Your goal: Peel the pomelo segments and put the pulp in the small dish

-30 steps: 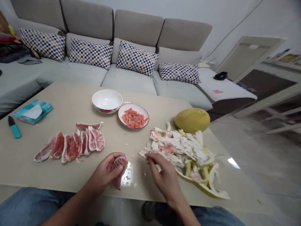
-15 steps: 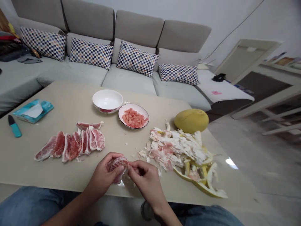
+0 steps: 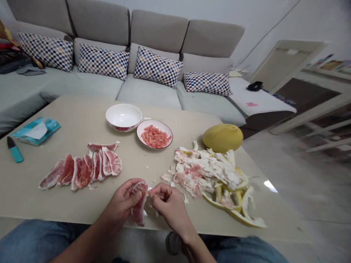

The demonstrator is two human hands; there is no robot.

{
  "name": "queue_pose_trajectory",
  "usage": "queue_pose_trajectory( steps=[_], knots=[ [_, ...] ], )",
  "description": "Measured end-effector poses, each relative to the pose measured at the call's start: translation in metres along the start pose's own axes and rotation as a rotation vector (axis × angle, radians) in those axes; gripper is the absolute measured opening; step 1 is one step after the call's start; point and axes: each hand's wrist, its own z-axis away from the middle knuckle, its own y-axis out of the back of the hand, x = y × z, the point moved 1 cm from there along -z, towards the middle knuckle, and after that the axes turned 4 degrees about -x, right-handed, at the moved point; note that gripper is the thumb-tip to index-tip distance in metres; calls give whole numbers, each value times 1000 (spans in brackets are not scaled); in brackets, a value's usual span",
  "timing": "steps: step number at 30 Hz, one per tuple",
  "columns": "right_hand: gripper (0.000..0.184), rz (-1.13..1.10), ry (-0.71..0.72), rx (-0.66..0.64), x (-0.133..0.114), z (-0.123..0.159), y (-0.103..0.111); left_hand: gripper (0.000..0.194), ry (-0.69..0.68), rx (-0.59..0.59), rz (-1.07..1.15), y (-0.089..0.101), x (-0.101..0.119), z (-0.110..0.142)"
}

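Observation:
My left hand [image 3: 120, 202] grips a pink pomelo segment [image 3: 138, 204] over the near edge of the beige table [image 3: 82, 117]. My right hand [image 3: 167, 204] is closed in a pinch on the white membrane at the top of that segment. A row of peeled pomelo segments [image 3: 82, 168] lies to the left. A heap of peel and membrane scraps [image 3: 211, 175] lies to the right of my hands.
A white bowl [image 3: 123, 117] and a plate of pomelo flesh [image 3: 154, 134] stand mid-table. A whole yellow pomelo [image 3: 222, 137] sits at the right. A tissue pack [image 3: 35, 130] and a teal knife [image 3: 14, 149] lie far left. A grey sofa [image 3: 150, 87] with checked cushions runs behind.
My right hand came back from the scrap heap to the segment and now pinches its membrane. My left hand kept hold of the segment and tilted it more upright.

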Motion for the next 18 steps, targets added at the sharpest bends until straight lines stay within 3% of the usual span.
queue_pose_trajectory(
  steps=[4, 8, 10, 13, 15, 18],
  knots=[
    [16, 46, 35, -3, 3, 6, -8, 32, -14, 11, 173, 2, 0, -3],
    [14, 100, 61, -67, 4, 16, -1, 29, -121, 131, 224, 15, 9, -11],
    [19, 140, 148, 44, 2, 15, 22, 31, -132, 165, 222, 19, 14, -13],
    [35, 365, 329, 434, -2, 7, 74, 30, -117, 108, 201, 18, 16, -11],
    [35, 624, 289, 682, 0, 1, 109, 30, -103, 60, 196, 16, 15, -9],
    [27, 1023, 164, 688, 12, -7, 147, 29, -84, 12, 217, 12, 14, -7]
  ],
)
